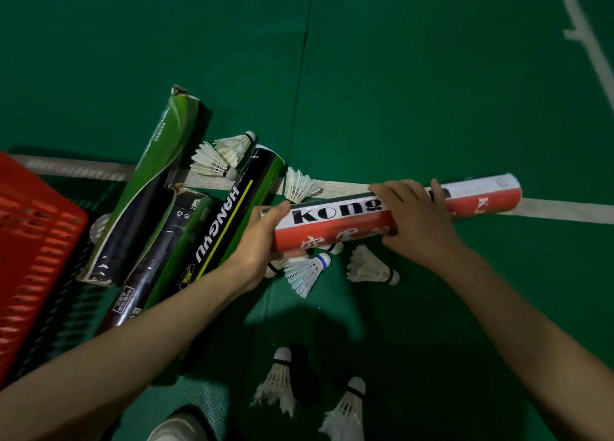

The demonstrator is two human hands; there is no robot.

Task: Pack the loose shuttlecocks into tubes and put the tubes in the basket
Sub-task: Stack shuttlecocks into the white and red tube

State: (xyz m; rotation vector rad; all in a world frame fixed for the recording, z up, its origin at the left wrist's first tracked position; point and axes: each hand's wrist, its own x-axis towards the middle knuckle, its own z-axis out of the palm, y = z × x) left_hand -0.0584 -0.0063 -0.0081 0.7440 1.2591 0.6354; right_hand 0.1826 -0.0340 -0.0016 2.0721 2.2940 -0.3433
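Evidently mid-pack: in the head view the left hand (262, 241) curls its fingers round the near end of the red-and-white tube (335, 221), thumb on top, probably covering the mouth so nothing slides out. The right hand (412, 221) wraps over the tube's middle, keeping it level above the floor. Loose shuttlecocks (307, 271) lie just beneath both sets of fingers, within easy reach. Left of the left fingers rest the other tubes (232, 214), and beyond them the red basket (30, 241).
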